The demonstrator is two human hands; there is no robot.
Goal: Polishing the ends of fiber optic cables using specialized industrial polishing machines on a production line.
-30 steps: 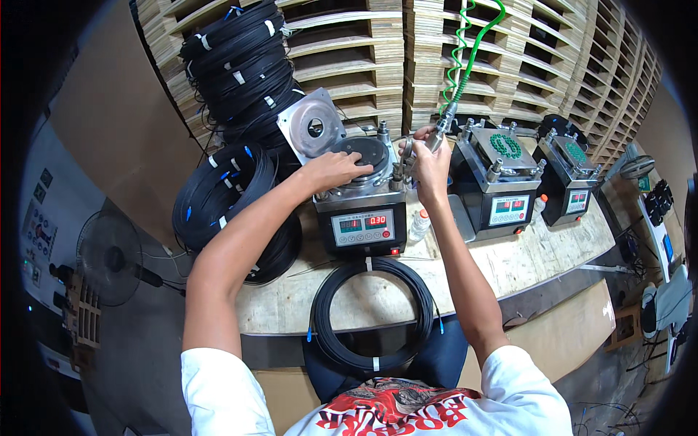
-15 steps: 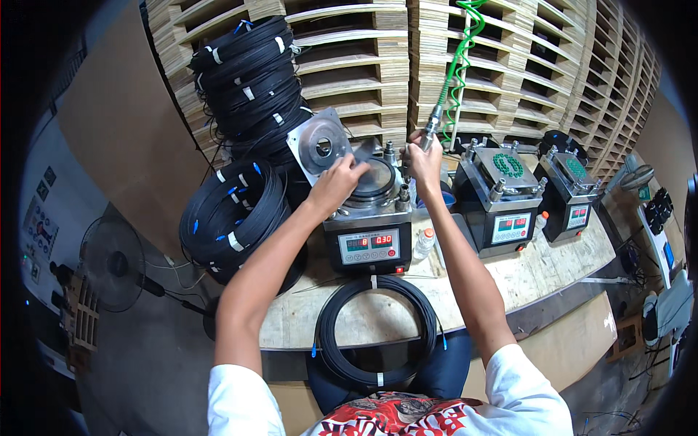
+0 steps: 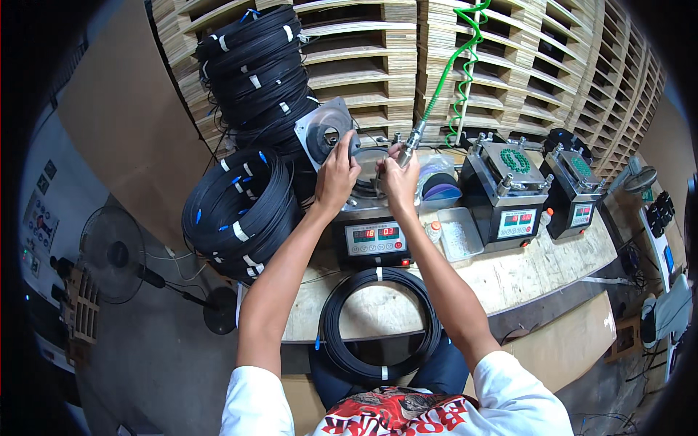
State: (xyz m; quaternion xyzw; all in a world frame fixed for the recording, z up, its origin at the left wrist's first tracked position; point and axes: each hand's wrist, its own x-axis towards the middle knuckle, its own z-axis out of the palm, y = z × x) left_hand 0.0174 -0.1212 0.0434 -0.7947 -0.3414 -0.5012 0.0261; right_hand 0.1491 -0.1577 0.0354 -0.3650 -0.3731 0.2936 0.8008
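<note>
My right hand (image 3: 399, 180) is wrapped round a metal air blow gun (image 3: 411, 147) fed by a green coiled hose (image 3: 437, 93); the gun is over the near machine. My left hand (image 3: 337, 176) pinches a small dark flat piece (image 3: 355, 142), its kind not clear. Between and below both hands is the black bench machine (image 3: 342, 245) with a lit red-digit panel (image 3: 375, 238); its round top is partly hidden by my hands. Just behind my left hand leans a square metal plate with a round hub (image 3: 311, 136).
A black cable coil (image 3: 332, 320) lies at the bench's front edge. More coils (image 3: 251, 91) are stacked at left. Two similar machines (image 3: 509, 196) (image 3: 573, 195) stand at right. A clear tray (image 3: 460, 234), a small bottle (image 3: 434, 231) and a blue tub (image 3: 441, 195) sit between.
The blow gun has come down and left over the machine with my right hand. My left hand has turned upright, raising the dark piece in front of the leaning plate.
</note>
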